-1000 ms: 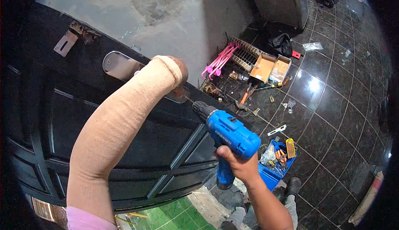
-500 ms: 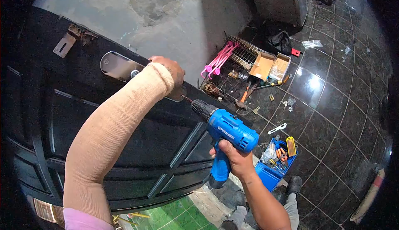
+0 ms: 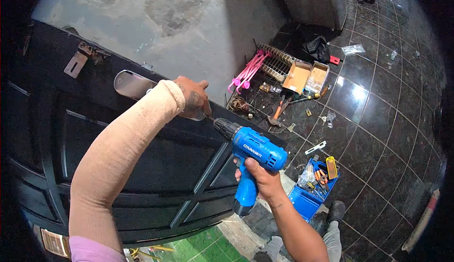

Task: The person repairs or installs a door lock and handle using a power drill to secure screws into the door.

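My right hand is wrapped round the grip of a blue cordless drill. The drill's black chuck points up and left, its bit close to the lower end of a shiny metal door handle plate. That plate lies along the edge of a black panelled door. Bent over the plate's lower part, my left hand grips it at the door edge, with one finger stretched out to the right. The hand and sleeve cover the plate's middle, and the screw point is too small to make out.
A metal bracket sits farther up the door. On the dark tiled floor are a wire rack, pink hangers, an open cardboard box, a hammer and a blue toolbox with tools.
My right hand and the drill have shifted slightly left and down. On my left hand, a finger now stretches out to the right, and the hand has turned a little.
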`<state>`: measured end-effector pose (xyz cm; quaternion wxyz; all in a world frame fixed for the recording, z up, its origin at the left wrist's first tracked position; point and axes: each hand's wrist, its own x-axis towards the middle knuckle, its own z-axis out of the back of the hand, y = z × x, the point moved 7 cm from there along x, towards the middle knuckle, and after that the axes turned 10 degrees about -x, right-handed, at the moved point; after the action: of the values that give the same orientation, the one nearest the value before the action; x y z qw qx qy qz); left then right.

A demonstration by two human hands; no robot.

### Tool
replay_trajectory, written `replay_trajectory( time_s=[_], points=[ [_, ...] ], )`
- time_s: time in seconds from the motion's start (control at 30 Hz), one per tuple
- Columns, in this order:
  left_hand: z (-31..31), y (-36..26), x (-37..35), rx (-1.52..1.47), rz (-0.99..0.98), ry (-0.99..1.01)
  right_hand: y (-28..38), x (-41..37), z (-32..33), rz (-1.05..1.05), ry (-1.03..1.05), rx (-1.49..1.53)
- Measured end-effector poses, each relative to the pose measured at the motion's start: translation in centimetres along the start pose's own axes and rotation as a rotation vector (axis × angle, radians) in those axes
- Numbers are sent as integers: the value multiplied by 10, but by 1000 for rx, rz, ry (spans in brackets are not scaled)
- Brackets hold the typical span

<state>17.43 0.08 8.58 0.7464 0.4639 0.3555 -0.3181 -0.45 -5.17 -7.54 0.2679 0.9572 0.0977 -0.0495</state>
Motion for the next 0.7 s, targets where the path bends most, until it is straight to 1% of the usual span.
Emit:
replay_trajectory(
  time_s=[0.17,0.3,0.4,0.47,0.5,0.6,0.63,0.7],
  points=[
    [0,6,2,-86,-6,7,-5,1,4,4,33,-58],
    [1,6,4,-147,-2,21,0,-3,-1,83,31,-125],
    [3,5,5,-155,-2,93,11,-8,-6,153,6,-208],
    [1,8,5,-216,42,61,13,-8,-6,169,3,-291],
    [5,9,5,-244,65,52,23,-9,-7,177,-7,-260],
    [3,4,5,-71,76,-61,19,-14,-3,179,-12,-265],
    [1,0,6,-68,106,20,14,-19,3,144,-32,-228],
    [-3,-4,8,-52,131,-4,4,-37,19,72,-69,-157]
  ],
)
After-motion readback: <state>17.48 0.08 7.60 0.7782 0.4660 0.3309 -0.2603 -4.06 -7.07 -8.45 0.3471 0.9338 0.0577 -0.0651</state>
